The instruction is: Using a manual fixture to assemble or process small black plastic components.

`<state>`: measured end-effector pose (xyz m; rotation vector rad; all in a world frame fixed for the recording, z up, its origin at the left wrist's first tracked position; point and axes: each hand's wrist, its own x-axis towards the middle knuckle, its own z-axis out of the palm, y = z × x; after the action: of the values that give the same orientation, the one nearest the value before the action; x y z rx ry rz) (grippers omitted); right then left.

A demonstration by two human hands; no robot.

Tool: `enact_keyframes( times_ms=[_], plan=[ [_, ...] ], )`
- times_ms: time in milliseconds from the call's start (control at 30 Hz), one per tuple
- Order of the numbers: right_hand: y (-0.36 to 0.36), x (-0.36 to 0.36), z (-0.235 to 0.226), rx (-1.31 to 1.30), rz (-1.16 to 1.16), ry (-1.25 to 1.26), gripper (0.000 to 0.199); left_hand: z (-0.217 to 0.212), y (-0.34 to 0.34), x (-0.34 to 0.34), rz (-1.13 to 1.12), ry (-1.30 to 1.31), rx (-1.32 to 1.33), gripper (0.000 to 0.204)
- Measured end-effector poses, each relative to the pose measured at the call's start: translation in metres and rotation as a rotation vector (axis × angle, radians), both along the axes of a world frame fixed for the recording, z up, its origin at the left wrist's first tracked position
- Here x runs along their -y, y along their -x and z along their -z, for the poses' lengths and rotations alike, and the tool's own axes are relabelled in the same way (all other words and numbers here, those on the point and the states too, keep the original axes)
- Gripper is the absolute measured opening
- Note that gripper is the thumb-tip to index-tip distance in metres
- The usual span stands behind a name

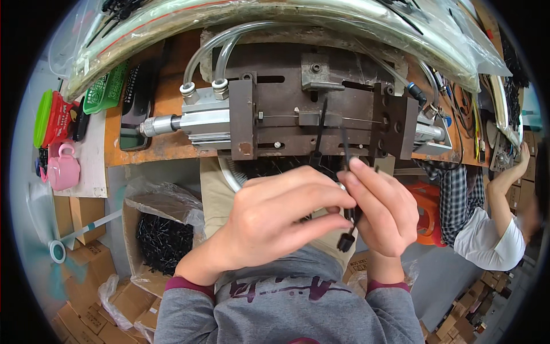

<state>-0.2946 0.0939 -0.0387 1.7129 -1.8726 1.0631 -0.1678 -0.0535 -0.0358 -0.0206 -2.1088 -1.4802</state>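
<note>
right hand, nearly closed, holds slim black parts

Black capped rods — middles hidden behind right hand; left hand — contact with them too screened to tell; fan blades blurred; co-worker cut off by rim; long plastic bag cropped at top.

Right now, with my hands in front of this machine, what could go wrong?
The black piece hangs below your right hand, so it might slip and fall if that grip loosens. Your left hand is very close to it, and could perhaps knock it loose. The machine has a thin rod exposed just ahead, which might get bumped if either hand swings forward.
</note>
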Motion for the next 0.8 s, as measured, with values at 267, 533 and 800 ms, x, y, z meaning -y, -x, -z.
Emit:
enact_keyframes(
  times_ms=[267, 533, 800],
  plan=[
    [0.014, 0.000, 0.012, 0.269, 0.094, 0.106, 0.046, 0.004, -0.007, -0.002, -0.223, 0.415, 0.128, 0.041],
    [0.001, -0.012, 0.002, 0.930, -0.180, 0.278, 0.089, 0.011, 0.008, -0.003, -0.246, 0.831, 0.195, 0.028],
    [0.000, -0.015, 0.001, 0.677, -0.123, 0.191, 0.044, 0.002, 0.011, 0.001, -0.217, 0.933, 0.281, 0.024]
  ],
)
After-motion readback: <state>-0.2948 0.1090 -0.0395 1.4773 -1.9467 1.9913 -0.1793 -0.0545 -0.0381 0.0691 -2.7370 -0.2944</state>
